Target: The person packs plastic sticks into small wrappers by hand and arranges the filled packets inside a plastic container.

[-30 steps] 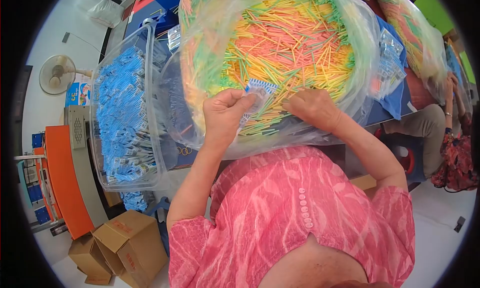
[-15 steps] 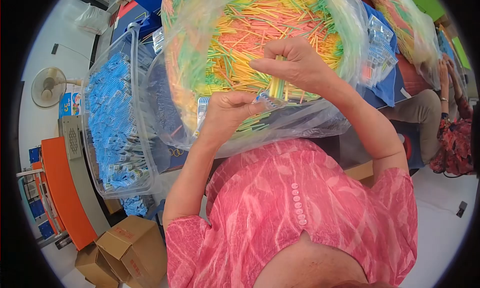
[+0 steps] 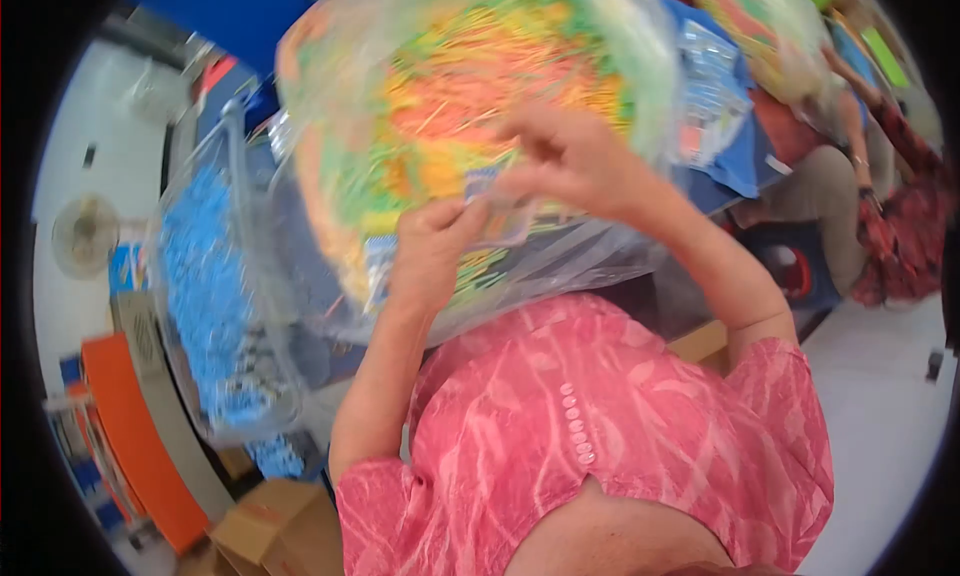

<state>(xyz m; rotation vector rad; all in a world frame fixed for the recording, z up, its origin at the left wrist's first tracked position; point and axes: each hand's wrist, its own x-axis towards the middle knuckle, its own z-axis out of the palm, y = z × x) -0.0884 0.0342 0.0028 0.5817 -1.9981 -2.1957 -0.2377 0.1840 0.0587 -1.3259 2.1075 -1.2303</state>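
Note:
My left hand [image 3: 432,246] is closed, pinching the edge of a small clear packet [image 3: 505,228] with a blue printed top. Just to the right, my right hand [image 3: 580,166] is at the packet's top. Its thumb lies near or against the packet, and motion smears the fingers, so I cannot make out their grip. Behind both hands is a large clear plastic bag [image 3: 655,76] full of thin straw-like sticks [image 3: 470,86] in pink, yellow, orange and green. Another blue-and-white packet [image 3: 378,261] lies by my left wrist.
To the left is a clear plastic bin [image 3: 285,376] heaped with blue packets [image 3: 210,286]. Packets on blue cloth [image 3: 715,86] lie right of the bag. A co-worker [image 3: 900,226] sits at far right beside another stick bag [image 3: 765,36]. Cardboard boxes [image 3: 270,531] stand lower left.
The view has shifted and blurred. My right hand has come down and left toward the packet; the bundle of sticks seen below it before no longer shows clearly. My left hand still grips the packet.

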